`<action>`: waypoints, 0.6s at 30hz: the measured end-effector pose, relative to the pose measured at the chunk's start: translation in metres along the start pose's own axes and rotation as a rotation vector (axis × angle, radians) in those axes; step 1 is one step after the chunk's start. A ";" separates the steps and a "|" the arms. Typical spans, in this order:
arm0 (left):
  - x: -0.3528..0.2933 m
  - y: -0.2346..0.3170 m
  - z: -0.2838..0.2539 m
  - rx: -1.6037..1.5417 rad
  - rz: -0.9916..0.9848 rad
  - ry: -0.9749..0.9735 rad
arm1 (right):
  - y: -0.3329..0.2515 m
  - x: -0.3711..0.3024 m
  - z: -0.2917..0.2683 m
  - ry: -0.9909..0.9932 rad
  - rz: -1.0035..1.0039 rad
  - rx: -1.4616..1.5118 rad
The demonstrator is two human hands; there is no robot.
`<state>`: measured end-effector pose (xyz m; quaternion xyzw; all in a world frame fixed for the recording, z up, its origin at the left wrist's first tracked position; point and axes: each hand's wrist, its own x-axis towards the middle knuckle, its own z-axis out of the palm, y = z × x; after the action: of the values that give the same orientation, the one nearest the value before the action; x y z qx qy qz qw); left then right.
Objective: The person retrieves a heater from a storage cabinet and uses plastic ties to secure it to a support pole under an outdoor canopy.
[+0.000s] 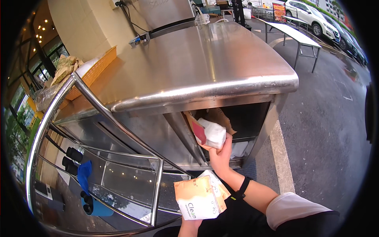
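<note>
My left hand [190,228] is closed around several soft orange-and-white tissue packs [196,199], held low in front of the cabinet. Its fingers are mostly behind the packs. At the cabinet's open compartment, my right hand [222,158] grips a white wrapped pack [214,134], thumb along its side. That pack is at the mouth of a brown cardboard box [223,116] with a dark red patch near it. The box stands tilted inside the compartment, and its contents are hidden. A black band [241,189] circles my right forearm.
Above the compartment spreads a stainless steel counter [197,59]. A tubular metal cart [73,81] stands at the left, beside an orange basket [94,73] with paper bags. Farther off are a white folding table [294,33] and parked cars [314,19].
</note>
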<state>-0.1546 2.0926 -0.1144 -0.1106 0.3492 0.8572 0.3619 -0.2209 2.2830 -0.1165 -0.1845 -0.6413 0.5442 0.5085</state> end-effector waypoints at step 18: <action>-0.018 0.023 0.003 0.023 0.298 -0.072 | -0.043 0.036 -0.033 -0.851 -0.616 -0.542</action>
<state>-0.1572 2.0736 -0.0924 -0.0227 0.3585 0.9008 0.2439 -0.1938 2.3137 -0.0662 0.1214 -0.9290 0.2145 0.2761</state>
